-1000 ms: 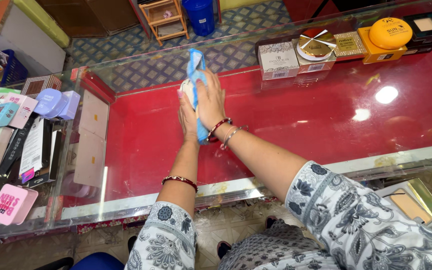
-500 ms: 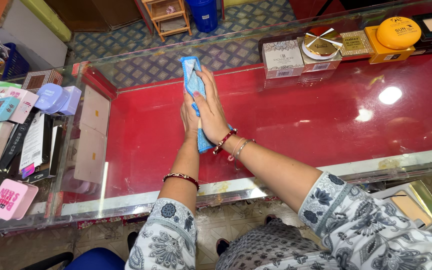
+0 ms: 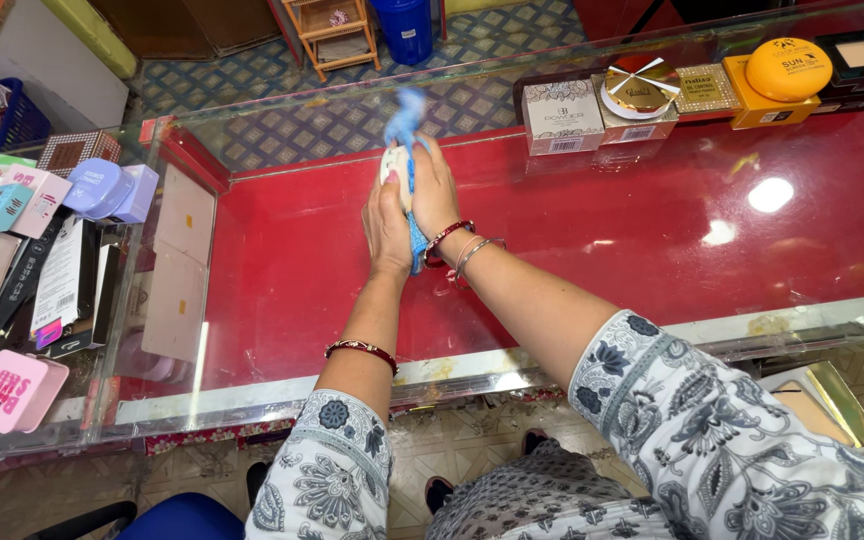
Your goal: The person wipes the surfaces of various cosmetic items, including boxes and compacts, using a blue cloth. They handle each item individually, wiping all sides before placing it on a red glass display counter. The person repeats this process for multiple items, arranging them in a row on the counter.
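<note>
Head view: wiping in hand, judged mid-step. Left hand [image 3: 386, 225] grip is clamped on a pale round item [image 3: 393, 163], mostly hidden. Right hand [image 3: 434, 190] grip is closed on a blue cloth [image 3: 407, 120], pressed against that item between both palms, above the glass bench [image 3: 592, 240]. Forearms extend forward, wrists close together. Next move calls for steady hold while rubbing. Boxes [image 3: 562, 115] sit far right of the grips.
</note>
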